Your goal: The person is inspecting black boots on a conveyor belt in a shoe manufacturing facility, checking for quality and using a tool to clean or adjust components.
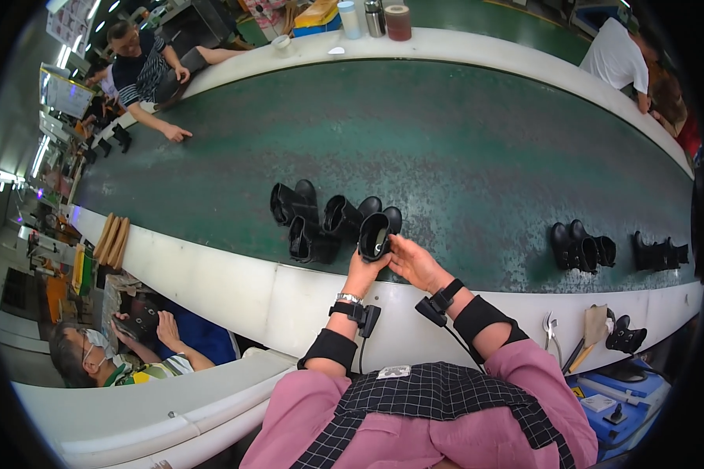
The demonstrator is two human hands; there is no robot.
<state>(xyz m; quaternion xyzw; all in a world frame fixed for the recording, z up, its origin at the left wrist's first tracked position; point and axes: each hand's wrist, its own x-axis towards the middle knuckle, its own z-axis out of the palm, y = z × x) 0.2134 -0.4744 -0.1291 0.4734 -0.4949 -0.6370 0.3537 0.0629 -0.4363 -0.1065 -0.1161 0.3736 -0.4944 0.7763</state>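
Note:
A short black boot (374,241) is held at the near edge of the green belt, its opening toward me and its toe pointing away. My left hand (363,273) is closed around the near left side of its shaft. On the other side, the fingers of my right hand (416,261) press against the boot near its rim. Just left of it, several more black boots stand close together, among them one black boot (311,241) near the edge and another black boot (288,205) farther back. A light patch shows inside the held boot.
Black boots (583,248) stand on the belt at right, with more boots (659,254) beyond. Pliers (551,328), a brush-like tool (593,327) and a small black shoe (626,336) lie on the white ledge (235,295). Co-workers sit at left; one co-worker's hand (177,134) reaches over the belt.

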